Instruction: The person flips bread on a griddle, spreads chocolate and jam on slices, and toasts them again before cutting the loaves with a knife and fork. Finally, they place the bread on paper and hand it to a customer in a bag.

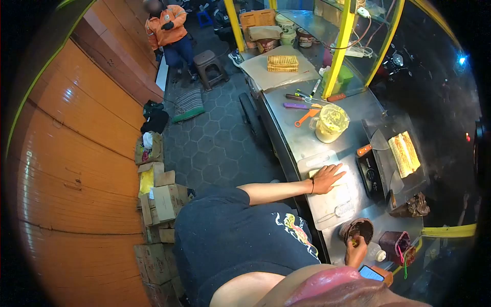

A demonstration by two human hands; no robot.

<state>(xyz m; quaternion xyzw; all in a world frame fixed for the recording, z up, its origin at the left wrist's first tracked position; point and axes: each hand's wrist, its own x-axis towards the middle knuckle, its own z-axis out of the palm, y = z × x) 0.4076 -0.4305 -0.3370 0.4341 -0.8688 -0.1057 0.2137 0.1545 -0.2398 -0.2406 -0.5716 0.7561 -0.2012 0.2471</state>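
Observation:
My left hand (326, 179) lies flat with its fingers spread on a white cutting board (327, 212), beside a small pale yellow piece (313, 174) partly under it. A wire whisk-like tool (343, 209) rests on the board's lower part. My right hand (356, 251) reaches into a brown-smeared tub (348, 226) with its fingers curled together; what they hold, if anything, is hidden. Past the board, a clear jug (331, 124) of yellow spread stands on the metal counter. Toasted bread (404, 154) sits on a dark griddle (422, 179).
A spatula (364, 150) lies by the griddle. Orange and purple tools (306, 116) lie near the jug. More bread (282, 63) rests on paper at the counter's far end. A bottle (377, 253) and phone (372, 273) are near my right hand. A person in orange (171, 25) stands beyond a stool (209, 69).

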